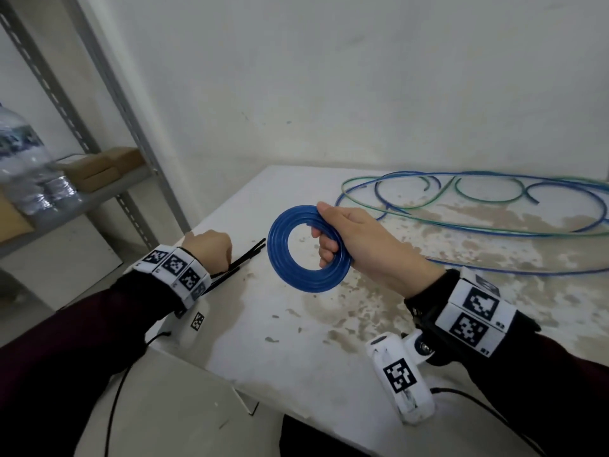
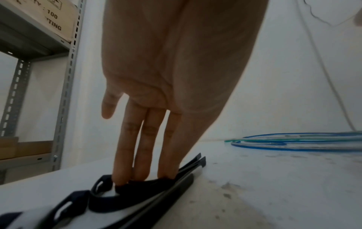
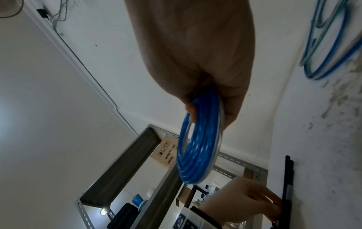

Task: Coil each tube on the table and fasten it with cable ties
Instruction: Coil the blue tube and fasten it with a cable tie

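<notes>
My right hand (image 1: 326,227) holds a tightly coiled blue tube (image 1: 298,280) a little above the white table (image 1: 296,364), thumb on the outer rim and fingers curled through the hole; the coil (image 3: 195,147) shows edge-on in the right wrist view. At the table's left edge lies a bundle of black cable ties (image 1: 255,249). My left hand (image 1: 211,249) is over them, and its straight fingertips (image 2: 145,176) press down on the ties (image 2: 190,164). Whether the thumb pinches a tie is hidden. Loose blue and green tubes (image 1: 494,232) sprawl uncoiled across the back right.
A grey metal shelf rack (image 1: 131,189) stands left of the table with cardboard boxes (image 1: 102,166) and plastic water bottles (image 1: 26,166). A white wall closes the back. The tabletop is stained brown in the middle and at the right. Cables hang from both wrist cameras.
</notes>
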A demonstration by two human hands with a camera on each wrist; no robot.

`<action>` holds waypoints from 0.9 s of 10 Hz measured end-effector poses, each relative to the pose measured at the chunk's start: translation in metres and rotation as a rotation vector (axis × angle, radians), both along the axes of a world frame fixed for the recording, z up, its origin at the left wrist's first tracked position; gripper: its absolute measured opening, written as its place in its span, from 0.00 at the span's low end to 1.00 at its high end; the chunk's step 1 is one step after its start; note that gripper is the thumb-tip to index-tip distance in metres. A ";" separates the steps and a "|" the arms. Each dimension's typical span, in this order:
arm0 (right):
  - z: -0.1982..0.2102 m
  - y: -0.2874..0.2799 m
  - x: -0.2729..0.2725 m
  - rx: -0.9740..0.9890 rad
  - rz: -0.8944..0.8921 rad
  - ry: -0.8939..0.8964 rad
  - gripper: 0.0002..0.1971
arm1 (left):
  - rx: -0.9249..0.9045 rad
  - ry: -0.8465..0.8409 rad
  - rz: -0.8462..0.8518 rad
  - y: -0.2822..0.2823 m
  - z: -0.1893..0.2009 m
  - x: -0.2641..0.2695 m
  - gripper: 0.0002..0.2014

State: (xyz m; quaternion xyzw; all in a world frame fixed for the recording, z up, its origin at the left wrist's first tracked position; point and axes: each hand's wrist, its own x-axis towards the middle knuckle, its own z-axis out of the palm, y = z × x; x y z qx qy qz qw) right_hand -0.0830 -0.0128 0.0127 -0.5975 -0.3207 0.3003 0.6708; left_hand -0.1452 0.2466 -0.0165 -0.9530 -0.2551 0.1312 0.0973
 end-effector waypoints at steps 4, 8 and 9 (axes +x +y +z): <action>-0.010 0.013 -0.001 -0.026 0.038 0.036 0.20 | 0.023 -0.049 0.003 -0.005 0.004 0.010 0.05; 0.027 -0.030 0.026 0.070 -0.068 -0.049 0.21 | -0.436 -0.828 -0.266 -0.087 0.083 0.039 0.05; 0.048 -0.067 0.035 0.107 -0.114 -0.106 0.21 | -0.540 -1.023 -0.355 -0.125 0.097 0.059 0.03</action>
